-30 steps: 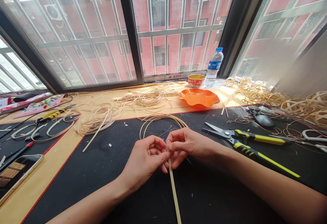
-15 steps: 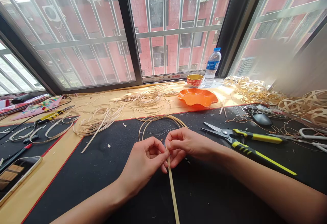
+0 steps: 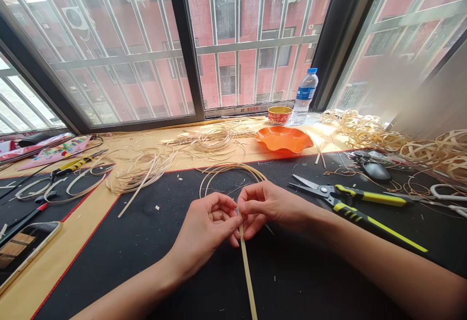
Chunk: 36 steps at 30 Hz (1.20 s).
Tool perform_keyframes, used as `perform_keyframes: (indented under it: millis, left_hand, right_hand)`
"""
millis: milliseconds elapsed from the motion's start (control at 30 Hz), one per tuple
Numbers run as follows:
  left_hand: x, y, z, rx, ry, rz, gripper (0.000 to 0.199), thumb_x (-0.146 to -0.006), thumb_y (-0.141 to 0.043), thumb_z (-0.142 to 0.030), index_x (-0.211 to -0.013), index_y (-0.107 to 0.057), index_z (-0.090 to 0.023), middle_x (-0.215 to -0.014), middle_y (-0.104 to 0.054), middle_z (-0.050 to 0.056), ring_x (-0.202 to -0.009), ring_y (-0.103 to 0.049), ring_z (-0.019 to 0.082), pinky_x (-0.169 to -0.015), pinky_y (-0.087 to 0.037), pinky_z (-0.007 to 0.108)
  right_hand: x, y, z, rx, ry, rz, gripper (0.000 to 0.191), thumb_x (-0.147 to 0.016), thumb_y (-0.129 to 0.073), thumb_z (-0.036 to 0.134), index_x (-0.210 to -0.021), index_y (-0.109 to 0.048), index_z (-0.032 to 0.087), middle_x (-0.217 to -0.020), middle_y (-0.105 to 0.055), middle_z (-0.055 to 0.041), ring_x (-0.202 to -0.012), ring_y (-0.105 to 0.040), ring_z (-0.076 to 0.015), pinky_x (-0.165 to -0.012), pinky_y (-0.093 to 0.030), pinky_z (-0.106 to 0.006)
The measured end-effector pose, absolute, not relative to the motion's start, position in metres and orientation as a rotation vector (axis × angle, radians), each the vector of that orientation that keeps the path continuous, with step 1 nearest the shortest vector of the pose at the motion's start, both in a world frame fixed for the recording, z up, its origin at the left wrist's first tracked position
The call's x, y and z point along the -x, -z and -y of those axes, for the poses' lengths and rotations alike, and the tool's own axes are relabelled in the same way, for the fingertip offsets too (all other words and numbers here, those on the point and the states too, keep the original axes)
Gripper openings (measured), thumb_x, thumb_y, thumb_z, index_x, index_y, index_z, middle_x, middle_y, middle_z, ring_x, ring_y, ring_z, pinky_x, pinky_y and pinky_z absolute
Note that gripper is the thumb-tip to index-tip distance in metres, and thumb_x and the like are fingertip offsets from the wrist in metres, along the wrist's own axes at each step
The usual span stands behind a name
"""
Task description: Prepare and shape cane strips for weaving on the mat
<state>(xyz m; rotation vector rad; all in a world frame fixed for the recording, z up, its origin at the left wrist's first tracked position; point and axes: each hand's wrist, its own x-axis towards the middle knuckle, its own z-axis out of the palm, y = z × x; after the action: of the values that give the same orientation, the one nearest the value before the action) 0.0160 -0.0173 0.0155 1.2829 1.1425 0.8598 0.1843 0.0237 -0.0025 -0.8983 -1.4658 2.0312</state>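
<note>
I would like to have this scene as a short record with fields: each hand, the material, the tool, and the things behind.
Left hand: thumb and fingers closed on a pale strip
Right hand: pinching at the strip's upper end; grip partly hidden
Strip direction: down to the picture's bottom edge
Work surface: black mat
Tool: shears right of the hands, blades apart
Behind: orange dish, red tin, water bottle

A craft workspace by a barred window (image 3: 250, 74) — coils of pale strips (image 3: 215, 139), shears (image 3: 324, 191).
</note>
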Motion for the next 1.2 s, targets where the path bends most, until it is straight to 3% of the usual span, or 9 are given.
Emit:
perform_keyframes:
  millis: [267, 467, 733, 967, 1200]
  left_hand:
    - [-0.016, -0.013, 0.017, -1.284, -0.838, -1.134, 0.022, -0.069, -0.073, -0.025, -0.073, -0.056, -0.012, -0.054, -0.064, 0.000, -0.045, -0.060, 0.009, -0.049, -0.049, 0.018]
    - [-0.016, -0.015, 0.017, -1.227, -0.870, -1.137, 0.033, -0.061, -0.080, -0.027, -0.078, -0.055, -0.012, -0.057, -0.066, 0.000, -0.045, -0.061, 0.011, -0.047, -0.050, 0.019]
    - [-0.016, -0.015, 0.013, -1.319, -0.790, -1.131, 0.027, -0.073, -0.068, -0.037, -0.075, -0.054, -0.013, -0.056, -0.066, 0.002, -0.045, -0.061, 0.013, -0.048, -0.050, 0.022]
    - [-0.018, -0.010, 0.014, -1.408, -0.638, -1.224, 0.030, -0.082, -0.052, -0.045, -0.075, -0.048, -0.016, -0.050, -0.057, -0.003, -0.035, -0.046, 0.007, -0.037, -0.032, 0.017]
    - [-0.017, -0.006, 0.017, -1.429, -0.652, -1.217, 0.031, -0.083, -0.049, -0.048, -0.075, -0.046, -0.018, -0.050, -0.046, -0.007, -0.039, -0.036, 0.006, -0.038, -0.029, 0.017]
  right_hand:
    - [-0.183, 0.002, -0.023, 0.932, -2.026, 1.461, 0.025, -0.069, -0.071, 0.031, -0.072, -0.055, 0.012, -0.064, -0.067, -0.0018, -0.060, -0.068, -0.0144, -0.064, -0.056, -0.027]
    - [-0.183, -0.001, -0.023, 0.950, -2.028, 1.433, 0.024, -0.068, -0.072, 0.028, -0.071, -0.054, 0.012, -0.064, -0.067, -0.0017, -0.059, -0.068, -0.0135, -0.063, -0.056, -0.026]
    - [-0.186, 0.000, -0.023, 0.928, -2.041, 1.469, 0.034, -0.063, -0.078, 0.036, -0.072, -0.057, 0.011, -0.063, -0.066, -0.0022, -0.062, -0.069, -0.0161, -0.066, -0.056, -0.028]
    - [-0.185, 0.003, -0.022, 0.892, -2.094, 1.495, 0.030, -0.066, -0.076, 0.033, -0.070, -0.056, 0.011, -0.064, -0.068, -0.0018, -0.058, -0.069, -0.0155, -0.066, -0.056, -0.028]
    - [-0.185, 0.000, -0.021, 0.919, -2.089, 1.501, 0.021, -0.070, -0.071, 0.024, -0.068, -0.056, 0.011, -0.059, -0.065, 0.0001, -0.054, -0.067, -0.0122, -0.059, -0.054, -0.021]
